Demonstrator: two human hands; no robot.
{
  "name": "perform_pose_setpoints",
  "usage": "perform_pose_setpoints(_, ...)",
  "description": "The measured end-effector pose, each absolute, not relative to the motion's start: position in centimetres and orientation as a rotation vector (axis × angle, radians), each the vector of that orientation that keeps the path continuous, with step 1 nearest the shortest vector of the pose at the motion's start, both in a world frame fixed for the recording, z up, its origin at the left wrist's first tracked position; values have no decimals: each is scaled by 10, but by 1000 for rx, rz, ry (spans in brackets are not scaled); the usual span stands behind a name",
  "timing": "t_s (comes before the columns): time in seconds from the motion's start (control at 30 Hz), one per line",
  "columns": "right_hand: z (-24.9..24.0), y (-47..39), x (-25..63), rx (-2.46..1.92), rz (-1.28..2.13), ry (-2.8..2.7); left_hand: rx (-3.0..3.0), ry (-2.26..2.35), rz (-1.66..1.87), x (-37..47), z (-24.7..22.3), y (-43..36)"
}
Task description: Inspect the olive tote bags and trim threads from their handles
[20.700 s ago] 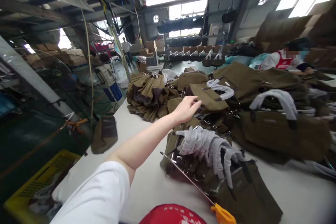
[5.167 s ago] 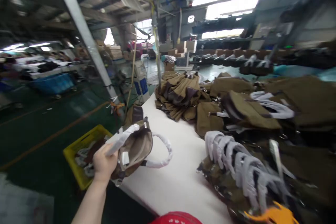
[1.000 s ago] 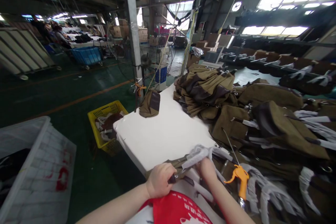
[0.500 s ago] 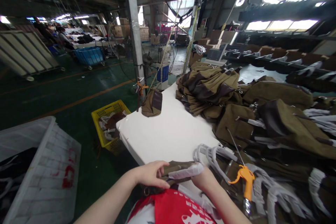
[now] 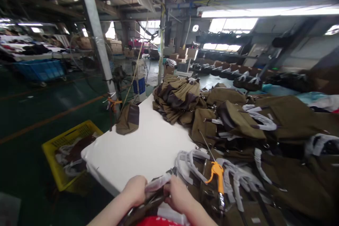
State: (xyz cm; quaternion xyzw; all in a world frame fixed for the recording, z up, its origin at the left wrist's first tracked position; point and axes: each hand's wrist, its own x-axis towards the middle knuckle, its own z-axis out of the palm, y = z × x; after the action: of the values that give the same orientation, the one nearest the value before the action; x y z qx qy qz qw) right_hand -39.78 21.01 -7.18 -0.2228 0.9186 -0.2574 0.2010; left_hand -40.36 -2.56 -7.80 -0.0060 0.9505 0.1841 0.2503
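Note:
An olive bag (image 5: pixel 144 209) with a plastic-wrapped handle is held at the near edge of the white table, close to my body. My left hand (image 5: pixel 135 190) is closed on its left side, beside the wrapped strip. On the right, my right hand (image 5: pixel 176 191) grips the bag near the other end of that strip, fingers curled. The bag's lower part is partly hidden by my hands and forearms. Just right of my right hand lie white-wrapped handles (image 5: pixel 192 160) of other bags. An orange air gun (image 5: pixel 218 176) rests on those bags.
The white table (image 5: pixel 148 148) bears a small olive-and-brown bag (image 5: pixel 128 119) at its far left corner and a heap of olive bags (image 5: pixel 180 95) at the back. A yellow crate (image 5: pixel 54 164) stands on the floor at left. A metal post (image 5: pixel 97 35) rises behind the corner.
The view has turned right, so the table and post appear further left. My hands have drawn closer together on the bag, and my left hand has shifted its hold.

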Motion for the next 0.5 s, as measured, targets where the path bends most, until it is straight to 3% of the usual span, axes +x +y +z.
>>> perform_pose_setpoints(0.1, -61, 212, -385, -784, -753, 2458, -293, 2803, 485, -438, -68, -61)
perform_pose_setpoints(0.23, -45, 228, -381, -746, -1023, 2531, -241, 2996, 767, -452, -49, -95)
perform_pose_setpoints(0.33, -54, 283, -400, -357, -1124, 2871, 37, 3193, 1023, -438, -37, -105)
perform_pose_setpoints(0.5, -102, 401, -425, 459, -615, 3166, -87, 3566, 1137, -419, -18, -132)
